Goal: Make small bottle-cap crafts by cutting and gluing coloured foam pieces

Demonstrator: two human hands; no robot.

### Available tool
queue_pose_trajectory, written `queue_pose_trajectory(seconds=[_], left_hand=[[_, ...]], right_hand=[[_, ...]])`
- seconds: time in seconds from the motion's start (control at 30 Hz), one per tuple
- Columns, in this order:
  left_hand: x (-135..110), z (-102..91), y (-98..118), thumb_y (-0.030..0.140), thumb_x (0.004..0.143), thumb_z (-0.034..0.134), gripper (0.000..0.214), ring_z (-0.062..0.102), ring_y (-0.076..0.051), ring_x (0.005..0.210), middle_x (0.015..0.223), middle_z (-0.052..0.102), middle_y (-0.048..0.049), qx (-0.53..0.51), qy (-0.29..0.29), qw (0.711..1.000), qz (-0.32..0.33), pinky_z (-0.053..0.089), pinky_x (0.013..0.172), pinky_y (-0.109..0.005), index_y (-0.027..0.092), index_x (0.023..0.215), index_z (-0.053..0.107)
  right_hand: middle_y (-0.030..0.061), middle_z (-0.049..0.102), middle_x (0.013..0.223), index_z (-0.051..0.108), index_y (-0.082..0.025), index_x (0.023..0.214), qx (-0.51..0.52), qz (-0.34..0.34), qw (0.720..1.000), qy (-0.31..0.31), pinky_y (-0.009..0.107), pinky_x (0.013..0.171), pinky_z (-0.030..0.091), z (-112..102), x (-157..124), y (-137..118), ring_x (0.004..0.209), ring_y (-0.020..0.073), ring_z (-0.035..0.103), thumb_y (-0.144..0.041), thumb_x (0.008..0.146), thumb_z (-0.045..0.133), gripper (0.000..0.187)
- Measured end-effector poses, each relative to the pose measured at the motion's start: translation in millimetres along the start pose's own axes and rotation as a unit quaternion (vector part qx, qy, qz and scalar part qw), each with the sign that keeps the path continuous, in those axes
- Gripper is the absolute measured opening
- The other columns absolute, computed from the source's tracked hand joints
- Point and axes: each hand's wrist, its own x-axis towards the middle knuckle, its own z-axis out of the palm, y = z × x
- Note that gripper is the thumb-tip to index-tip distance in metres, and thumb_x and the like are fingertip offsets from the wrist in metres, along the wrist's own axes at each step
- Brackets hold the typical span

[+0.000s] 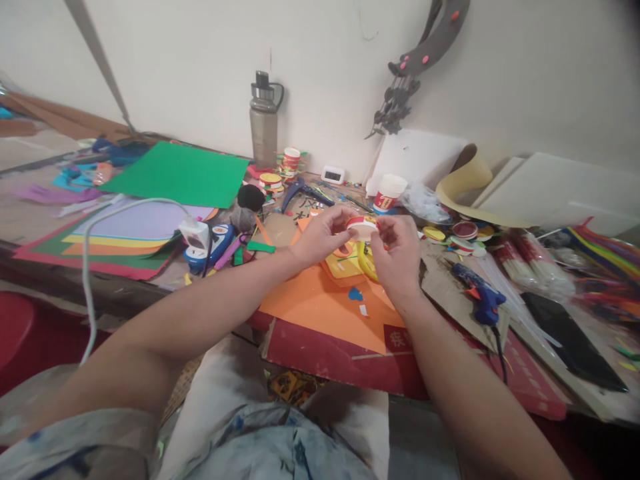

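My left hand [323, 235] and my right hand [397, 248] meet above the low table, both pinching a small round white disc with a red rim [362, 228]. The disc is held flat-ish between the fingertips of both hands. Below them lie an orange paper sheet [325, 303] and a yellow foam piece with scissors [357, 263].
A grey water bottle [264, 120] stands at the wall. Green paper [183, 173], stacked coloured sheets [120, 240], a white cable [90, 267], paper cups [389, 193], two blue glue guns [481, 293] [305, 193], pipe cleaners [607, 257] and a black phone [570, 337] crowd the table.
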Motion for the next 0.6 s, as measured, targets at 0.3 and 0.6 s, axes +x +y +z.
queue_pose_trajectory(seconds=[0.3,0.6], left_hand=[[0.5,-3.2,-11.3,0.021,0.081,0.077,0.029,0.071,-0.012,0.09,0.107,0.07,-0.0037,0.076,-0.02,0.995,0.061,0.055,0.059,-0.014,0.02,0.107,0.064],[0.0,-3.7,-12.0,0.021,0.09,0.07,0.027,0.069,-0.009,0.075,0.102,0.073,-0.0035,0.115,-0.036,0.992,0.041,0.062,0.064,-0.019,0.018,0.116,0.073]], right_hand=[[0.003,0.061,0.097,0.068,-0.023,0.103,0.017,0.007,1.0,-0.003,0.037,0.076,0.051,-0.3,0.3,2.4,0.079,0.0184,0.059,-0.02,0.089,0.062,0.016],[0.0027,0.063,0.101,0.066,-0.024,0.107,0.052,0.045,0.998,-0.012,0.037,0.08,0.051,-1.2,1.4,7.6,0.082,0.0177,0.059,-0.028,0.095,0.064,0.013]])
